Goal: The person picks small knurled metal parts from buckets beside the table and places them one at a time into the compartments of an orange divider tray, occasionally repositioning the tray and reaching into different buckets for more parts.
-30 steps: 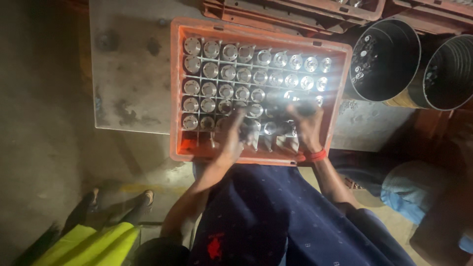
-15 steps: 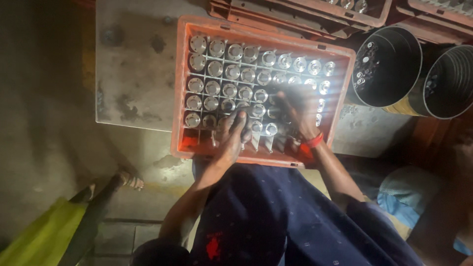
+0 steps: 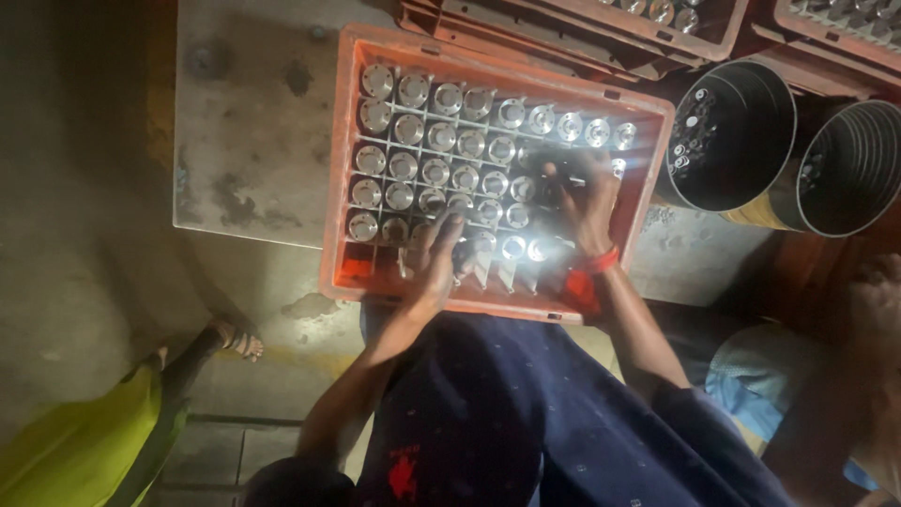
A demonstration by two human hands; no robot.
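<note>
- Orange plastic crate (image 3: 340,188) with a divider grid rests on a grey metal table (image 3: 253,141); round metal parts (image 3: 404,167) fill most cells, while the near row looks partly empty.
- Two dark metal buckets (image 3: 741,141) stand right of it, small parts inside one.
- Left hand (image 3: 434,263) lies on the near cells, fingers spread open.
- Right hand (image 3: 584,202), red band (image 3: 601,261) at the wrist, curls over parts; its grip cannot be told in the glare.
- Someone's sandalled foot (image 3: 239,340) stands nearby, left.
</note>
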